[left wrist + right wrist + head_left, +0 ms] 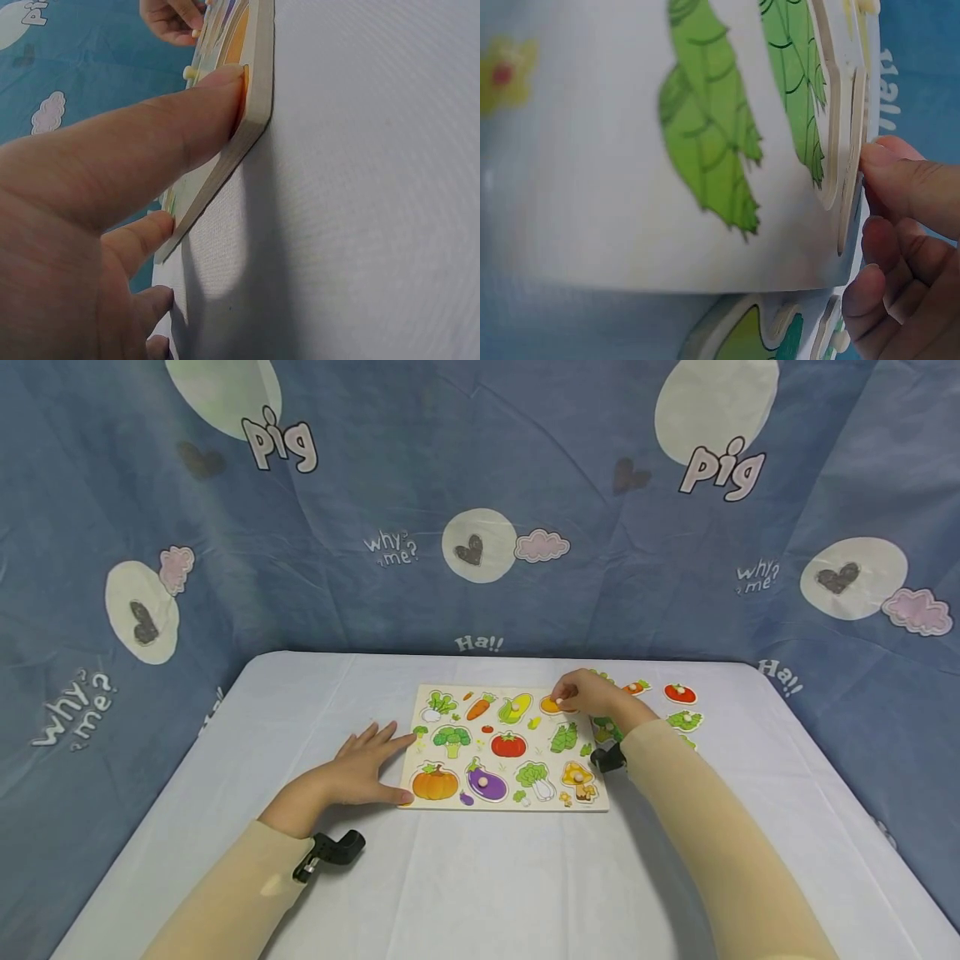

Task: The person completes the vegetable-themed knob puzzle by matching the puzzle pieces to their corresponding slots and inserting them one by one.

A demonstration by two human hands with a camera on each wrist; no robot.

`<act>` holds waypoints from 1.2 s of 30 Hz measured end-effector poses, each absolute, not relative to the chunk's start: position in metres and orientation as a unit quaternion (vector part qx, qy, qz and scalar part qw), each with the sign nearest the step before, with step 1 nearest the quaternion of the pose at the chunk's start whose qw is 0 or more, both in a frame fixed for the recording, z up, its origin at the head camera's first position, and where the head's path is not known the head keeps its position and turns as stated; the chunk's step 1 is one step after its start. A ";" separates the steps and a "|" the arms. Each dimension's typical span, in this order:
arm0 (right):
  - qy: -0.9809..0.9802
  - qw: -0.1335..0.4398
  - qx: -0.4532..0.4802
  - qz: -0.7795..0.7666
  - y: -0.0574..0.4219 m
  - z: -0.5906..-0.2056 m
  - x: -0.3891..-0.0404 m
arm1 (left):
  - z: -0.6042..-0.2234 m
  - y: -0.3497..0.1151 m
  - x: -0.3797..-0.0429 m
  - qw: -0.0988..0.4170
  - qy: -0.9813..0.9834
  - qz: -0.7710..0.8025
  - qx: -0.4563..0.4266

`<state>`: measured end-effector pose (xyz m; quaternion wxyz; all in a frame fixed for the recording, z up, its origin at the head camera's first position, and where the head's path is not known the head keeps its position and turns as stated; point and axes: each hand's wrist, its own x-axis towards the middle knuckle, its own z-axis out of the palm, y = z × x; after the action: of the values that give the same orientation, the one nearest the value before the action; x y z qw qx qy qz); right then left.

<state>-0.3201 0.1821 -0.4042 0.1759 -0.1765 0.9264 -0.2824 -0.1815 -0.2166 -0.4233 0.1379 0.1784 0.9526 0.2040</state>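
A wooden vegetable puzzle board (476,747) lies flat on the table. My left hand (363,768) rests at its left side with the fingers spread. In the left wrist view, the thumb (202,112) presses on the board's corner. My right hand (588,693) is over the board's top right, pinching an orange puzzle piece (549,706) partly hidden by the fingers. The right wrist view shows the thin piece (847,202) edge-on between thumb and finger; whether it lies fully in its recess I cannot tell. An eggplant piece (487,783) and a mushroom piece (578,779) show knobs.
Loose puzzle pieces lie right of the board: a tomato (680,693), a carrot (637,687), a leafy green one (685,721) and a broccoli-like one (607,729), partly behind the right arm. White cloth covers the table (465,885); a blue printed curtain (420,602) hangs behind.
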 end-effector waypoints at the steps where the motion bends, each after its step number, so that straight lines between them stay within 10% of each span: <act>1: 0.927 0.174 -0.176 -0.283 0.182 -0.404 -0.320 | -0.423 -0.217 -0.181 0.138 0.953 0.203 0.178; 36: 0.940 0.118 -0.134 -0.290 0.206 -0.373 -0.293 | -0.424 -0.217 -0.182 0.140 0.953 0.201 0.178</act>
<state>-0.2929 0.2063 -0.3727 0.1180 -0.1344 0.9402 -0.2900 -0.1817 -0.2167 -0.4242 0.1403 0.1782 0.9529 0.2013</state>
